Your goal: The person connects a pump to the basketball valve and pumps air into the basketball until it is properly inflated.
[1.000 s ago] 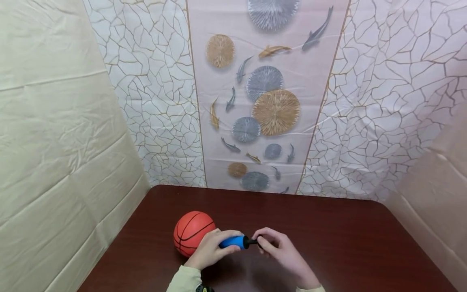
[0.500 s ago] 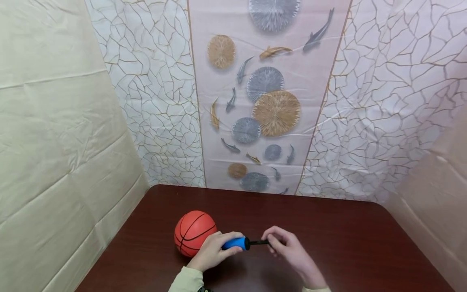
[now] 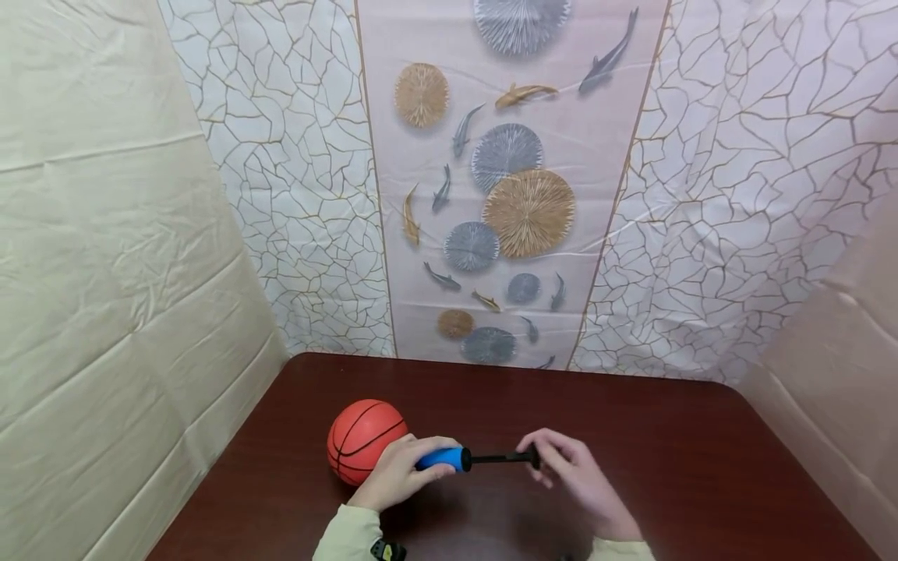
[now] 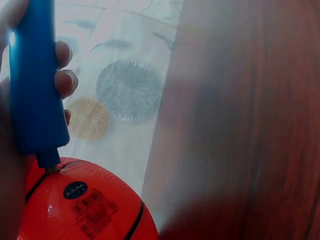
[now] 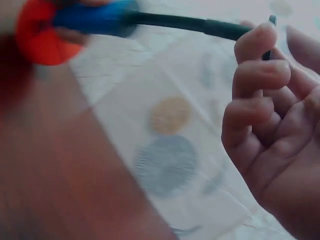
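A small blue hand pump (image 3: 443,459) with a black rod lies level across the middle of the head view. My left hand (image 3: 401,466) grips its blue barrel, fingers wrapped round it in the left wrist view. The barrel's narrow end meets the orange-red basketball (image 4: 95,205) at a short metal needle, whose tip is hidden in the ball. My right hand (image 3: 571,471) pinches the black handle (image 3: 535,456) at the rod's far end, and the rod is drawn well out. In the head view the basketball rests at the left, partly behind my left hand.
A dark reddish-brown table (image 3: 666,452) with rounded back corners lies under everything. Behind it hangs a patterned cloth (image 3: 505,312) with fish and round motifs. Pale cloth walls (image 3: 126,312) close off both sides.
My right hand has moved right with the handle, drawing the black rod much further out of the barrel. My left hand keeps its grip, and the ball stays beside it.
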Motion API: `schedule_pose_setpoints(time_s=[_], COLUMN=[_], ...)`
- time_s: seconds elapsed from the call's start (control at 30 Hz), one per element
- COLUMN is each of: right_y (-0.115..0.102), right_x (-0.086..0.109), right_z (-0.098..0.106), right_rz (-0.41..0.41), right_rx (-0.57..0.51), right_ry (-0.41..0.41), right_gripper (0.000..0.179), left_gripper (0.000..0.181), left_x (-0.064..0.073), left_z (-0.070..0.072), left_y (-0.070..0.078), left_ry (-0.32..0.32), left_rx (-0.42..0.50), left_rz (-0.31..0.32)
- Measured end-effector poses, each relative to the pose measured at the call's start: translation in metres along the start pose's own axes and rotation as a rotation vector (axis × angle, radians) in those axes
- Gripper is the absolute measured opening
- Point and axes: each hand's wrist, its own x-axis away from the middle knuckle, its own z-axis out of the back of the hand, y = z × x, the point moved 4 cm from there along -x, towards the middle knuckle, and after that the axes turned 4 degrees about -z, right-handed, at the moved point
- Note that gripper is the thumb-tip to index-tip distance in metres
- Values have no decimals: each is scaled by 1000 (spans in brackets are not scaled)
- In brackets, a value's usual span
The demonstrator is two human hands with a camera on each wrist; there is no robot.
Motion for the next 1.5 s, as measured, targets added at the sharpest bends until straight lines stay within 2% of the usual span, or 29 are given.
schedule_pose_setpoints(time_s=[0.1,0.2,0.3,0.43,0.53,0.63,0.73,0.87,0.93,1.03,1.17,1.33,1.4,1.5], right_y=[-5,1,14,33,40,37,25,4,-4,-8,1,26,35,42], right_x=[10,11,5,-6,-12,-14,-13,-3,3,7,-2,-16,-21,-24], right_z=[11,9,-6,-35,-52,-54,-41,-15,-3,5,-3,-33,-43,-48], right_rz=[75,80,46,-54,-116,-135,-85,43,95,113,35,-96,-125,-137], right_rx=[-20,-71,-110,-161,-218,-191,-117,-87,-77,-88,-86,-78,-81,-48], right_ry=[-39,-120,-161,-232,-303,-338,-328,-247,-207,-171,-123,-111,-116,-119], right_gripper=[26,22,17,25,34,34,29,27,28,25,18,28,31,31], left_gripper=[37,38,38,37,36,35,34,35,34,33,34,36,36,39], left_x=[2,4,6,10,10,8,5,3,3,2,0,-1,-2,-5], left_z=[0,-6,-15,-23,-23,-16,-7,4,6,3,-6,-19,-22,-20], left_y=[-3,-5,-6,-6,-4,-4,-5,-7,-8,-9,-11,-11,-11,-9], left_ry=[-5,-26,-41,-46,-43,-41,-38,-16,-10,-15,-29,-52,-57,-72], left_rx=[4,16,23,15,27,46,54,52,59,64,56,21,-4,-14], left_rz=[16,21,14,-15,-28,-26,-6,17,22,31,38,21,5,-8])
